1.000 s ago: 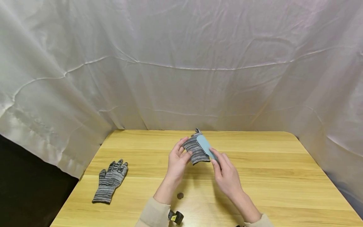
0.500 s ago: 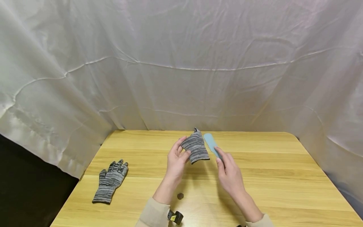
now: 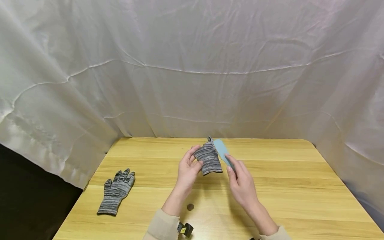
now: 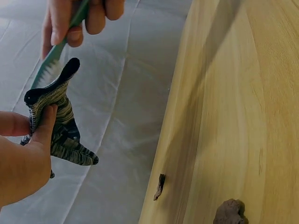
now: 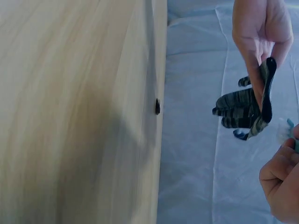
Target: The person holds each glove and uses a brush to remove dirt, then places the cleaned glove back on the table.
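My left hand (image 3: 187,171) pinches a grey-and-black striped knit glove (image 3: 209,158) near the cuff, held up over the far part of the table. In the left wrist view the glove's (image 4: 65,123) dark-edged cuff opening shows, its fingers hanging down. A blue-green brush (image 3: 221,149) with white bristles (image 4: 49,73) is gripped by its handle in my right hand (image 3: 244,186). Its bristles are at the glove's right edge; whether they touch cannot be told. In the right wrist view the brush is mostly hidden by my fingers.
A second striped glove (image 3: 116,192) lies flat at the left of the wooden table (image 3: 300,193). A dark brown lump (image 3: 190,207) sits below my left forearm. Near the table's far edge lies a small dark piece (image 4: 160,187). Grey curtain (image 3: 192,93) hangs behind.
One second ago the brush lay over the glove. It moved right, off the glove, then came slightly back to the glove's edge. The left hand shifted only slightly.
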